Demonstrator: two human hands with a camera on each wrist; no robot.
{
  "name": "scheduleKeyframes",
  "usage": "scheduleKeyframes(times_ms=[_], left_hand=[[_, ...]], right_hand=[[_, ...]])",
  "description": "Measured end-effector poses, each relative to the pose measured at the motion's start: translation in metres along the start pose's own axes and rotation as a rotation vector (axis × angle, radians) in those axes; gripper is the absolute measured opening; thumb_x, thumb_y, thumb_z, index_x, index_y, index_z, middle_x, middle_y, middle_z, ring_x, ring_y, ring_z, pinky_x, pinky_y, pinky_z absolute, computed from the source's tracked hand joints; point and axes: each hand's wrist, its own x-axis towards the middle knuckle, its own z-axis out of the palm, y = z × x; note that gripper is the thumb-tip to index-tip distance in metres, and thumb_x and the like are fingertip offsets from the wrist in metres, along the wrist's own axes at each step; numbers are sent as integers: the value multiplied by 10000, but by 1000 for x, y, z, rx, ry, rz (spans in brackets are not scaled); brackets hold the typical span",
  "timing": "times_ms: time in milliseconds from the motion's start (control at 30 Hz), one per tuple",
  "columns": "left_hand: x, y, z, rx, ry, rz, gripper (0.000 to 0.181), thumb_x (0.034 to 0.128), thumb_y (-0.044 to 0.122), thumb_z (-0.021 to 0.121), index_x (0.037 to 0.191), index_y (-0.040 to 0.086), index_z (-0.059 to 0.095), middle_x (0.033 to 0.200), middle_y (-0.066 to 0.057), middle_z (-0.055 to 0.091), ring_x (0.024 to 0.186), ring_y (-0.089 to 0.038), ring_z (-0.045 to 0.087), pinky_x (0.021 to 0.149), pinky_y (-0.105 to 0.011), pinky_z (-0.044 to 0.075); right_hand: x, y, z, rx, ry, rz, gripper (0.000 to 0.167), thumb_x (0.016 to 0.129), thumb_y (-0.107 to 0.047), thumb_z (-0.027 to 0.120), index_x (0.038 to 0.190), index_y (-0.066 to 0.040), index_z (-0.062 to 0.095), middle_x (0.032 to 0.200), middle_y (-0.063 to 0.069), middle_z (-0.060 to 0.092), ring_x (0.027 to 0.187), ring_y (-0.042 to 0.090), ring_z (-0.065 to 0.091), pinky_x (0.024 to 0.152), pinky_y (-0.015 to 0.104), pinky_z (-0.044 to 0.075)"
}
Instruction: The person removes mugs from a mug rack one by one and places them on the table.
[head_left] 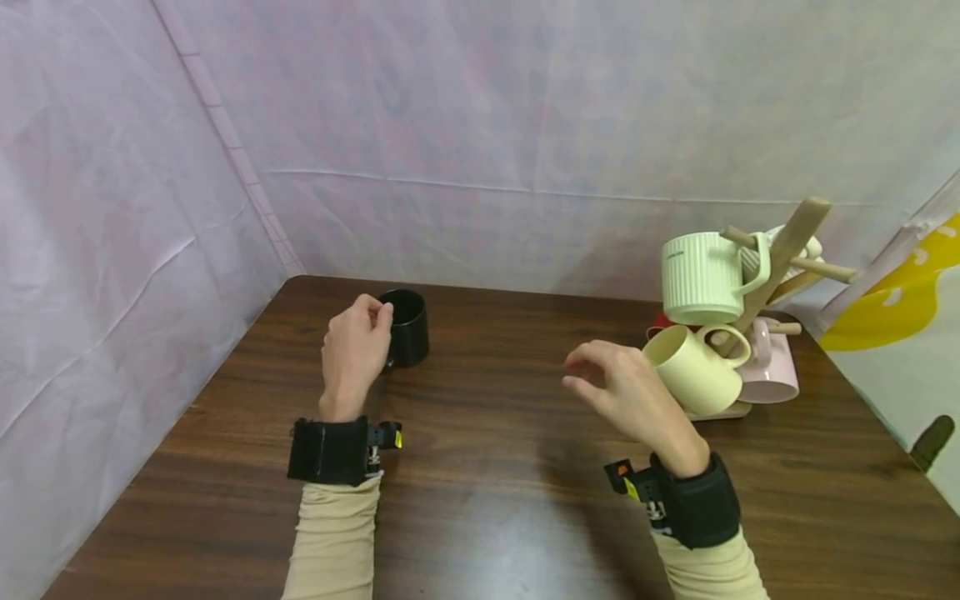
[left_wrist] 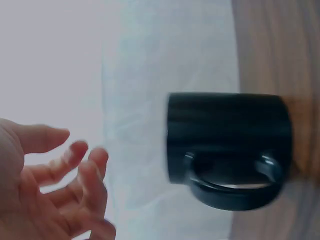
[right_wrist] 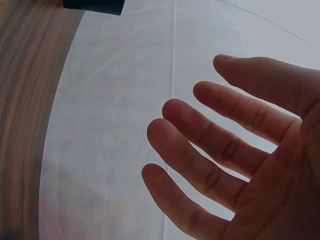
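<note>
A black mug (head_left: 411, 337) stands upright on the left side of the wooden table. Beside and above it is my left hand (head_left: 356, 350), fingers loosely bent; the left wrist view shows a gap between this hand (left_wrist: 60, 195) and the mug (left_wrist: 227, 130), whose handle faces the hand's side. My right hand (head_left: 633, 398) hovers left of a pale yellow mug (head_left: 693, 379), and its fingers (right_wrist: 200, 127) are relaxed, spread a little and holding nothing. Part of the black mug (right_wrist: 95, 4) shows at the top edge of the right wrist view.
At the right stands a wooden mug tree (head_left: 783, 246) with several mugs on it, among them a ribbed mint-green mug (head_left: 701, 279), a pink mug (head_left: 776, 375) and a partly hidden red mug (head_left: 658, 322). A pale cloth wall (head_left: 480, 225) closes off the table's back and left.
</note>
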Motion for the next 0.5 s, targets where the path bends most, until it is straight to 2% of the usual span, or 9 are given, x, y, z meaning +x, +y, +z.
scheduleKeyframes(times_ms=[167, 267, 367, 500], left_hand=[[-8, 17, -6, 25, -69, 181, 276, 1072, 247, 529, 1110, 11, 668, 929, -148, 683, 674, -276, 595, 618, -428, 466], [-11, 25, -9, 51, -152, 304, 220, 1061, 216, 559, 1076, 27, 671, 849, -104, 654, 627, -222, 551, 582, -389, 438], [-13, 32, -9, 70, -254, 410, 167, 1046, 193, 589, 1022, 51, 674, 804, -52, 603, 643, -188, 517, 599, -367, 425], [-16, 40, -9, 106, -371, 483, 131, 1024, 183, 627, 992, 71, 686, 804, -10, 589, 685, -163, 520, 647, -359, 444]], right_hand=[[-1, 1, 0, 8, -4, 7, 104, 877, -30, 769, 965, -69, 728, 935, 44, 712, 819, 207, 670, 719, 408, 538], [-1, 1, 0, 9, -4, 5, 106, 877, -28, 769, 967, -66, 727, 936, 49, 712, 819, 203, 668, 718, 409, 538], [-1, 1, 0, 6, -4, 5, 105, 879, -33, 768, 971, -65, 727, 939, 49, 713, 818, 196, 666, 718, 406, 536], [0, 1, 0, 6, -3, 7, 105, 879, -36, 770, 970, -65, 727, 940, 46, 713, 816, 190, 665, 720, 404, 538]])
